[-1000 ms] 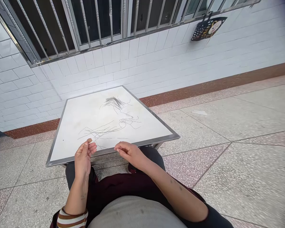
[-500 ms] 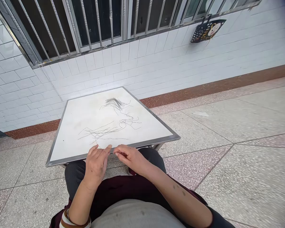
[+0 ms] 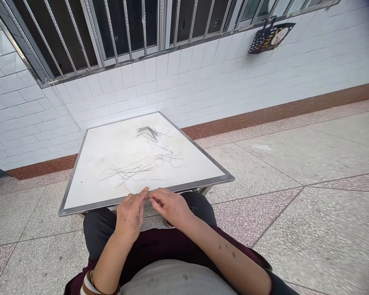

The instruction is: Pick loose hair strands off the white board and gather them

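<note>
My left hand (image 3: 130, 214) and my right hand (image 3: 173, 208) meet at the near edge of a white-topped table (image 3: 101, 145) with a grey rim. The fingertips of both are pinched together, almost touching. A thin dark strand, like a hair, seems to run between them; a fine end shows beyond each hand, though the pinch itself is mostly hidden. On the tabletop lie a denser bunch of dark strands (image 3: 148, 132) toward the back and several loose strands (image 3: 129, 172), some tangled, nearer my left hand.
The table stands by a white tiled wall (image 3: 203, 78) beneath barred windows (image 3: 126, 28). A black patterned bag (image 3: 267, 40) hangs from the bars at right. My knees (image 3: 100, 227) are under the table's near edge. A pale flat scrap (image 3: 260, 147) lies on the speckled floor (image 3: 326, 221).
My left hand has moved slightly right, and its fingertips have closed in on those of my right hand. The strands on the table look the same.
</note>
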### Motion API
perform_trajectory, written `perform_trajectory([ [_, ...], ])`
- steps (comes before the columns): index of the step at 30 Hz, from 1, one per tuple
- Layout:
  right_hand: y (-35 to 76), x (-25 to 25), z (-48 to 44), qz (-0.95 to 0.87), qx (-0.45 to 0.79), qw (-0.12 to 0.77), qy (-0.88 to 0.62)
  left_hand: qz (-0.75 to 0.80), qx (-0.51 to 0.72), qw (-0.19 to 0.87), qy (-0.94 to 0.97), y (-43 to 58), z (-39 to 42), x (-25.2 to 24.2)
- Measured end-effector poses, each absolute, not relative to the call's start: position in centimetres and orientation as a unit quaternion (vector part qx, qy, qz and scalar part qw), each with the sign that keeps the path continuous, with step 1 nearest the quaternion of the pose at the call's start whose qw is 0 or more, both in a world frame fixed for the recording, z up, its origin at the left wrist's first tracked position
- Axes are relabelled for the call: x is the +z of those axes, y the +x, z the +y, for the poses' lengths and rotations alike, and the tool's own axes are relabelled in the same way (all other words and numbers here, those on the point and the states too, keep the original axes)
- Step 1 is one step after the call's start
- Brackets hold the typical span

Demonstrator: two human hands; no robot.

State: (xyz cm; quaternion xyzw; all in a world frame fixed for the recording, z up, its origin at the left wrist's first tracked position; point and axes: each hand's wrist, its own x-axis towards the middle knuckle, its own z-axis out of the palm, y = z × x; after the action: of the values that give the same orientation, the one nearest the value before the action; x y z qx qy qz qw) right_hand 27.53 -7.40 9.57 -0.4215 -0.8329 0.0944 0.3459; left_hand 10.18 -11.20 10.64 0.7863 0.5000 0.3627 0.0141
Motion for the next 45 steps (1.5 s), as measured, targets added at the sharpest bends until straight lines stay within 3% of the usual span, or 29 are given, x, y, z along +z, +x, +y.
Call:
perform_trajectory([
  [8, 26.4, 8.4, -7.7, -0.794, 0.059, 0.381, -0.470, 0.548, 0.402, 0.104, 0.726, 11.2, -11.5, 10.5],
  [14, 26.5, 8.5, -7.7, -0.780, 0.086, 0.393, -0.480, 0.551, 0.435, 0.292, 0.649, 10.5, -11.3, 10.2],
  [17, 26.6, 8.7, -7.7, -0.774, 0.097, 0.398, -0.482, 0.547, 0.449, 0.336, 0.621, 10.4, -11.4, 10.1],
  [35, 27.3, 9.2, -7.3, -0.727, 0.188, 0.441, -0.491, 0.552, 0.455, 0.413, 0.563, 8.7, -10.8, 10.9],
  [45, 27.7, 8.7, -6.8, -0.729, 0.155, 0.447, -0.494, 0.618, 0.483, 0.286, 0.551, 6.2, -10.9, 12.2],
])
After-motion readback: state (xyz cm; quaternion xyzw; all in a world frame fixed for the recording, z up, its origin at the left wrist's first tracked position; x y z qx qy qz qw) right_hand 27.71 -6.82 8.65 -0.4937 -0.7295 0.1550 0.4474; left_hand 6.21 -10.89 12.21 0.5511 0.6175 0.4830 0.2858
